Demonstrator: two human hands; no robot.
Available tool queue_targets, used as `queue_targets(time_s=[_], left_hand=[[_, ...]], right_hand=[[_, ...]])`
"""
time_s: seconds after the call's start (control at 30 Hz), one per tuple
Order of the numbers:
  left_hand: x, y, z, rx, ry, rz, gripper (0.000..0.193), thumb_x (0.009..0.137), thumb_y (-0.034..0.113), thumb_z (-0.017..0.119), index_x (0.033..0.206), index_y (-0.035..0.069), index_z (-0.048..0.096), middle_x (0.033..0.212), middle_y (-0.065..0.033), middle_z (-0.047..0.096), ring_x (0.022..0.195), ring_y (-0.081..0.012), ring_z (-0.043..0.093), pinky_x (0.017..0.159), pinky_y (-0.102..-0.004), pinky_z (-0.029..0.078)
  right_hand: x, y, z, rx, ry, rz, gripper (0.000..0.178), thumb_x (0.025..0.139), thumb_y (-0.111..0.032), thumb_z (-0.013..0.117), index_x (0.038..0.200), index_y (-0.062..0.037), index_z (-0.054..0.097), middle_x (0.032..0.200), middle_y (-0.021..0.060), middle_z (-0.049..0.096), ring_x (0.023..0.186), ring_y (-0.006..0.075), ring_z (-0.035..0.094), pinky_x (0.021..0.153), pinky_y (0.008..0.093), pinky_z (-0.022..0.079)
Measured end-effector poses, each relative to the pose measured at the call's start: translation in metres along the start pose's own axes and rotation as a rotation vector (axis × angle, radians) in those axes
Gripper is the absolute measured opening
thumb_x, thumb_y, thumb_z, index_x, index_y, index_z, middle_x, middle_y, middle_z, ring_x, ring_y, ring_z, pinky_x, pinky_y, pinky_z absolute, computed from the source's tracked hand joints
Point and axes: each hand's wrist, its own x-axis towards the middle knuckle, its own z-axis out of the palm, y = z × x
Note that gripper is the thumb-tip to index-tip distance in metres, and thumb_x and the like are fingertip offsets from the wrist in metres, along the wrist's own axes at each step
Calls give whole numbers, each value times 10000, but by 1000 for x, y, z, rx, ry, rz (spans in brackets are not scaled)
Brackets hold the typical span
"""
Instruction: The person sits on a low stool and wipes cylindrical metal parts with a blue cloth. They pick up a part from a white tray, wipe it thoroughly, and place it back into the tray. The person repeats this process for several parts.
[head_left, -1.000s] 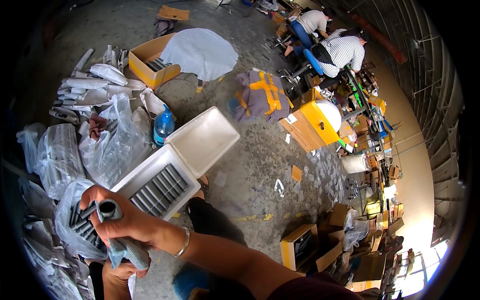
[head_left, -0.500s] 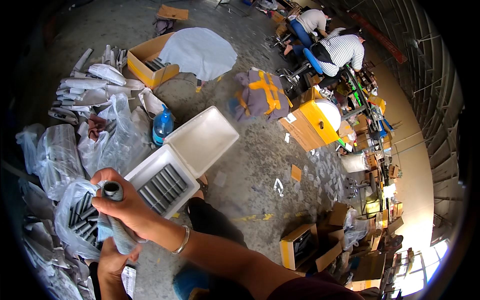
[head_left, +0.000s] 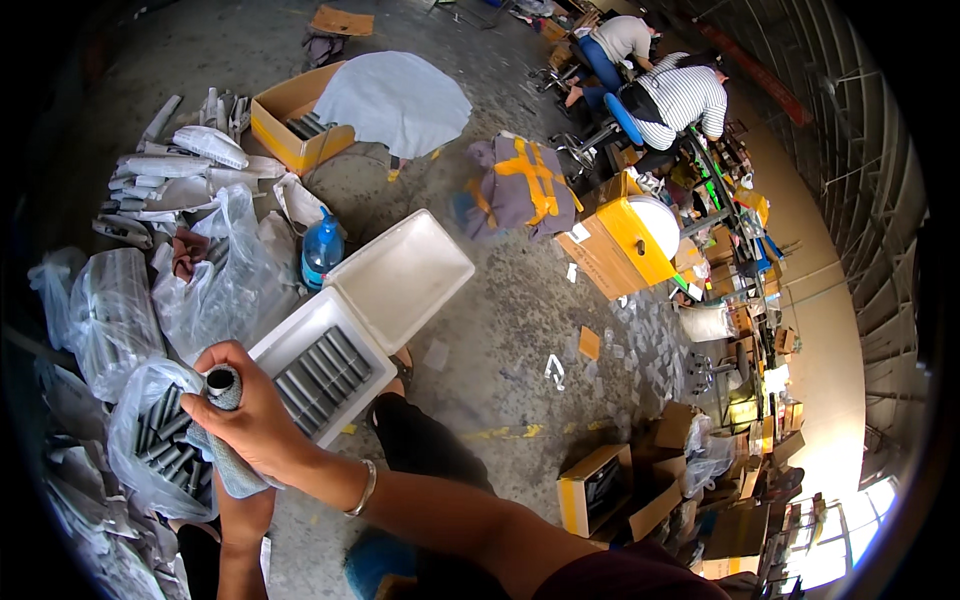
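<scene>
My right hand [head_left: 256, 418], with a bracelet at the wrist, is closed around a dark metal tube [head_left: 219, 381] wrapped in a grey cloth [head_left: 236, 476]. The tube's open round end shows above the fist. Below it, my left hand [head_left: 246, 514] reaches up under the cloth, and its fingers are hidden there. Beside my hands a clear plastic bag [head_left: 128, 462] stands open, full of short grey metal tubes [head_left: 165, 445]. To the right, a white foam box [head_left: 381, 372] contains a row of similar tubes [head_left: 322, 375].
The foam box's lid [head_left: 405, 280] lies beyond it, near a blue pump bottle [head_left: 322, 250]. Wrapped bundles [head_left: 205, 150] and plastic bags [head_left: 118, 310] fill the left. A cardboard box [head_left: 290, 150] stands farther off. Two people [head_left: 685, 100] work at a bench, far right.
My left hand has slid up under the cloth, so its fingers no longer show. The cloth's hanging end has bunched up. My right hand keeps its grip, shifted only slightly.
</scene>
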Motion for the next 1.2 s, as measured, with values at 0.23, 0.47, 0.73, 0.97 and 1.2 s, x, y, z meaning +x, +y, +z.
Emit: queue_targets(time_s=[0.23, 0.47, 0.73, 0.97, 1.2], left_hand=[[-15, 16, -39, -814, -516, -740, 304, 587, 97, 768, 783, -18, 566, 533, -65, 488, 423, -170, 454, 384, -271, 299], [-10, 8, -14, -119, -40, -270, 279, 735, 27, 681, 978, 24, 544, 722, -31, 562, 492, -107, 481, 426, -265, 381], [-4, 28, -41, -306, -238, -561, 406, 701, 31, 763, 1041, -22, 547, 805, -102, 622, 607, -185, 599, 505, -303, 479], [-16, 33, -45, -700, -251, -709, 352, 789, 279, 731, 913, -19, 592, 742, -161, 633, 622, -292, 632, 516, -391, 520], [-14, 24, -32, -613, -260, -471, 488, 809, 434, 684, 956, -17, 574, 572, -98, 561, 385, -176, 483, 353, -279, 376]], right_hand=[[-4, -36, -14, 390, -472, 228, 400, 749, -93, 681, 1090, -80, 473, 767, -18, 509, 671, 55, 518, 603, 234, 437], [-3, -13, 2, 128, -206, 31, 344, 776, -60, 686, 1045, -75, 473, 751, -34, 474, 681, 33, 464, 617, 204, 384], [2, -32, -10, 268, -307, 159, 399, 773, -51, 681, 1107, -75, 465, 745, -34, 502, 671, 46, 498, 608, 214, 394], [1, -40, -23, 556, -366, 273, 524, 790, -216, 727, 1156, -75, 381, 694, -5, 491, 572, 99, 511, 554, 258, 442], [6, -36, -21, 478, -216, 195, 453, 817, -183, 701, 1153, -87, 414, 706, -7, 513, 633, 90, 514, 599, 239, 431]])
